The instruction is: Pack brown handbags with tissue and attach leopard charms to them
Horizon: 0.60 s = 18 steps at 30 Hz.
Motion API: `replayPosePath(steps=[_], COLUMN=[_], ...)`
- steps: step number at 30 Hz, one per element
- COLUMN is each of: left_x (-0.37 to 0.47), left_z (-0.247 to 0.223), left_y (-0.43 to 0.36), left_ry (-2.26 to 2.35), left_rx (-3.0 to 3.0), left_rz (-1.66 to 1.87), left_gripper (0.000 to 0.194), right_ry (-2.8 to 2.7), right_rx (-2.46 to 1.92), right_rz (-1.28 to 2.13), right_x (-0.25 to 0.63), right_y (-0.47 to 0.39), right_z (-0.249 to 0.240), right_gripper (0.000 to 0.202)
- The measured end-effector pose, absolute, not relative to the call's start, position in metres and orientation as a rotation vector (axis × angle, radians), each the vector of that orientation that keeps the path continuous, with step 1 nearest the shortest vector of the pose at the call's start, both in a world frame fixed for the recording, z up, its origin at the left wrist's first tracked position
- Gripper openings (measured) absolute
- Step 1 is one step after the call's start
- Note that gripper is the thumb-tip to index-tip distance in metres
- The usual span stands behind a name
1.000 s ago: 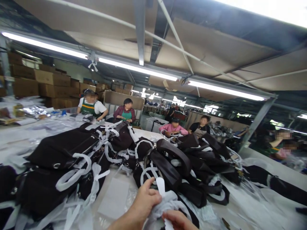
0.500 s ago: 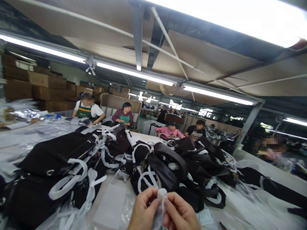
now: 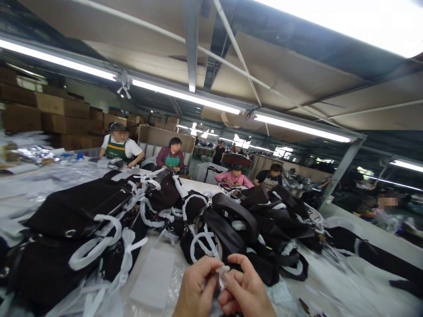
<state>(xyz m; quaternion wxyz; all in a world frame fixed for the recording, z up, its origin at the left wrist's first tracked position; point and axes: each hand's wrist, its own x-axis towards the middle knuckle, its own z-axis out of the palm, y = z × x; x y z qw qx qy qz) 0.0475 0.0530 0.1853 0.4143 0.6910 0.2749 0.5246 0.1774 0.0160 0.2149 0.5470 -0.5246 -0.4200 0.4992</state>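
Whereas a second ago the left hand (image 3: 197, 286) had its fingers spread beside the upright white strip (image 3: 223, 269) and the right hand (image 3: 246, 288) sat lower, both hands now meet at it, pinching it between thumbs and fingers. Half a second ago its rounded end stood above the fingertips; now less shows, and the right index finger is lifted. The strip lies between the hands, in front of the black bags (image 3: 86, 204) heaped on the desk (image 3: 191, 184).
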Motion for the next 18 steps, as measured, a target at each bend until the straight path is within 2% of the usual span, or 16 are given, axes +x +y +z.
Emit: replayPosePath(steps=[3, 9, 15, 18], left_x=[0.042, 0.041, 0.034, 0.029], left_z=[0.184, 0.188, 0.185, 0.184], left_y=[0.054, 0.053, 0.053, 0.053], left_ry=[0.633, 0.706, 0.621, 0.593], left_rx=[1.905, 1.627, 2.039, 2.093], left_rz=[1.313, 1.251, 1.426, 1.439], left_gripper=[0.022, 0.015, 0.025, 0.024], right_ry=[-1.041, -1.085, -0.978, -0.987], right_rx=[-1.277, -1.331, -1.267, -1.256], right_rz=[1.236, 1.266, 1.234, 1.331], right_x=[0.175, 0.173, 0.166, 0.168], right_y=[0.015, 0.014, 0.018, 0.023], right_z=[0.22, 0.23, 0.219, 0.212], right_gripper=[0.056, 0.048, 0.054, 0.053])
